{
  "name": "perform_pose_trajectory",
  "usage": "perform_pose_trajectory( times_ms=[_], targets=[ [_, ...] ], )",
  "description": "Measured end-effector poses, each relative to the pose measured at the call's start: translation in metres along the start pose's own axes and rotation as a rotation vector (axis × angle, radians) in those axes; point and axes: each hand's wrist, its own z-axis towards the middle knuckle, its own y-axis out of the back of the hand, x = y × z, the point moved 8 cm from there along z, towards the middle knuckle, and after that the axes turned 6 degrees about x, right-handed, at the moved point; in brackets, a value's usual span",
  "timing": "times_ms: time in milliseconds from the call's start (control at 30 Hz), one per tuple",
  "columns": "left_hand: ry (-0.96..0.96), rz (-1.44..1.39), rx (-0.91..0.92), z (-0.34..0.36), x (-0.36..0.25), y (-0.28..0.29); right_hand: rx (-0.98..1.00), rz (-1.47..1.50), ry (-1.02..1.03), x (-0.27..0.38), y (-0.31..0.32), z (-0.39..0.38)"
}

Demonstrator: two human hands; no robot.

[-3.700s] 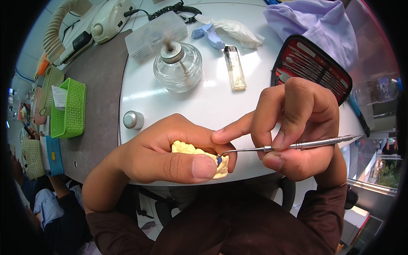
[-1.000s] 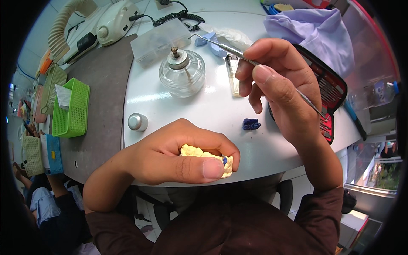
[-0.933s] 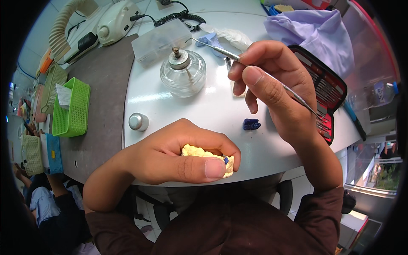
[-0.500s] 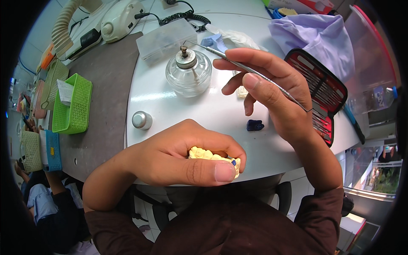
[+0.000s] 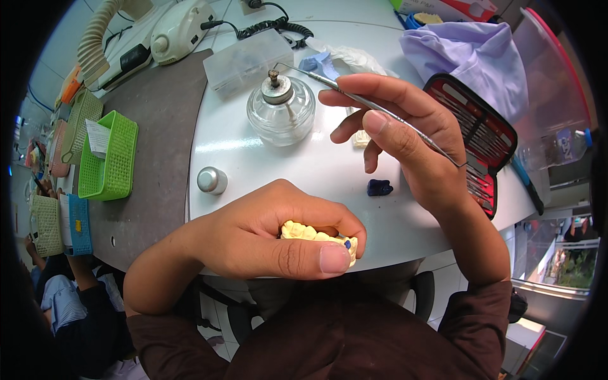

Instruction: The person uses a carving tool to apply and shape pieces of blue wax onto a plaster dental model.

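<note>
My left hand (image 5: 285,231) is wrapped round a yellow dental cast (image 5: 304,230) at the table's near edge, with a small dark blue spot of wax on one tooth. My thumb and fingers hide much of the cast. Between thumb and fingers my right hand (image 5: 411,133) grips a thin metal dental wax carver (image 5: 354,97). Its bent tip is by the wick of a glass spirit lamp (image 5: 282,114); I cannot make out a flame. A metal cap (image 5: 211,180) stands left of the lamp. A dark blue lump of wax (image 5: 379,187) lies below my right hand.
Behind the lamp is a clear plastic box (image 5: 249,59). An open case of tools (image 5: 484,120) and a lilac cloth (image 5: 468,57) lie at the right. A green basket (image 5: 109,158) stands left, near a person's arm (image 5: 81,278). A white machine (image 5: 180,31) is at the back left.
</note>
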Motion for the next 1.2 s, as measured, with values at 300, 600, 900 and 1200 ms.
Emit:
perform_pose_trajectory(
  times_ms=[300,600,900,1200],
  targets=[
    [0.033,0.046,-0.023,0.000,-0.001,0.002,-0.022,0.000,0.022,0.003,0.009,-0.004],
    [0.054,0.058,-0.106,0.001,-0.002,0.005,0.139,-0.120,-0.100,0.015,0.050,-0.017],
    [0.025,0.084,-0.115,0.000,-0.001,0.006,0.302,-0.444,-0.084,0.017,0.049,-0.021],
    [0.027,0.095,-0.113,0.000,-0.001,0.006,0.313,-0.459,-0.185,0.009,0.052,-0.024]
  ],
)
